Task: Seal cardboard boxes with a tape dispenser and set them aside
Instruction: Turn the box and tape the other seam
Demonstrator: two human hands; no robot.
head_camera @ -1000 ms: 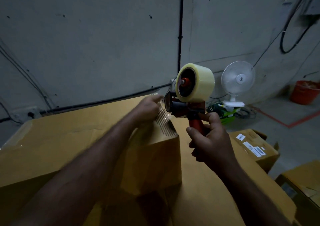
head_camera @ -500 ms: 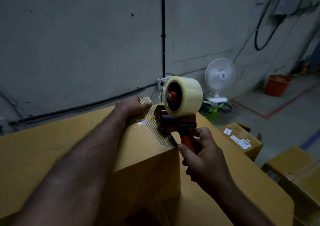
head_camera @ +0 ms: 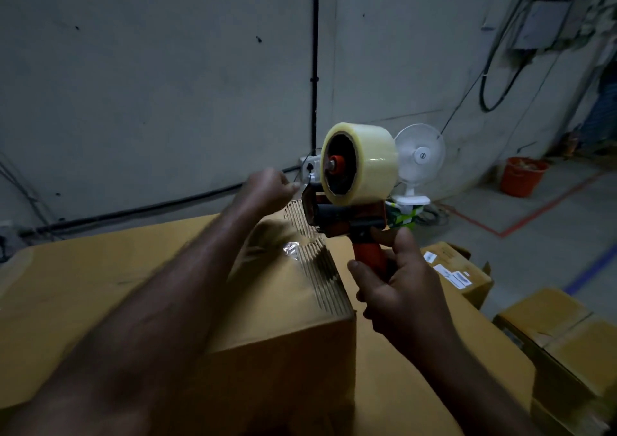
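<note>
In the head view, the right hand (head_camera: 395, 290) grips the red handle of the tape dispenser (head_camera: 350, 198), which is held just above the fluted right edge of the cardboard box (head_camera: 267, 305). The left hand (head_camera: 267, 188), fingers curled, seems to pinch the tape end (head_camera: 309, 179), though blur makes this unsure. I see no strip along the top, so I judge the sealing is only beginning. The wall (head_camera: 167, 101) stands close behind, and bare floor (head_camera: 551, 235) shows to the right, past the other boxes (head_camera: 460, 268).
</note>
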